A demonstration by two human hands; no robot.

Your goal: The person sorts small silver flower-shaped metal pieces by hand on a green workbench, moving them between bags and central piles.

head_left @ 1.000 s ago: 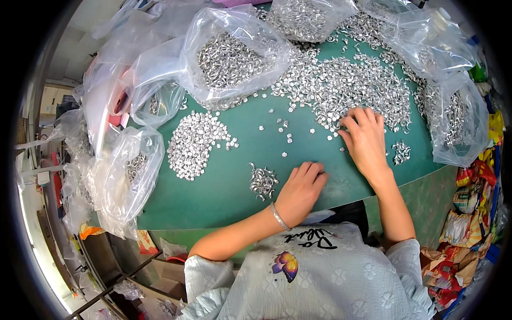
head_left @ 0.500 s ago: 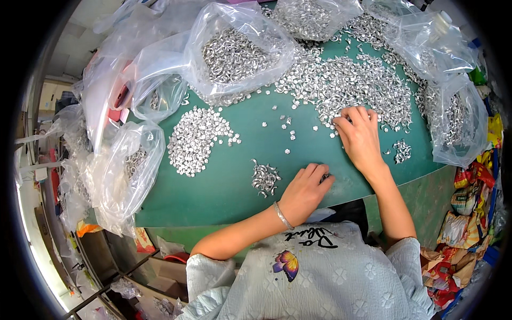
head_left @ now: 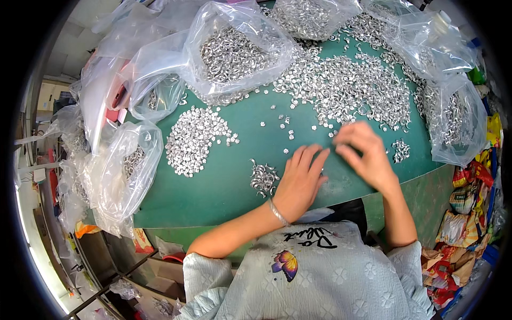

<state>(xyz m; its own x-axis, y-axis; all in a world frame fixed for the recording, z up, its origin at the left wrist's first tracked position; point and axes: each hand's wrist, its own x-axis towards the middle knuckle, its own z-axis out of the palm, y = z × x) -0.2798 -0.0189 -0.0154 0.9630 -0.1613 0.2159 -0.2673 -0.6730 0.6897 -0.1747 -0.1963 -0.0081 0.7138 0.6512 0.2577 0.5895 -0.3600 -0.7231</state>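
Low over the green table (head_left: 224, 202), my left hand (head_left: 300, 184) has its fingers stretched forward and apart. A bit of silver shows beside its thumb; whether the hand touches it I cannot tell. My right hand (head_left: 368, 154), smeared by motion, is just to the right, its thumb and fingertips near the left fingertips. What it may hold is hidden by the blur. Left of my left hand lies a small heap of curved silver metal pieces (head_left: 263, 178). Beyond my right hand spreads a large pile of mixed silver pieces (head_left: 357, 88).
A heap of small flower-like silver pieces (head_left: 194, 141) sits at the left. A few loose ones (head_left: 290, 133) dot the middle. Clear plastic bags of metal pieces (head_left: 240, 58) line the far edge. A small cluster (head_left: 400, 151) lies by my right wrist. Colourful packages (head_left: 461, 224) stand right.
My right hand has drawn back from the large pile toward my left hand. My left hand's fingers, curled before, have straightened and reach farther forward.
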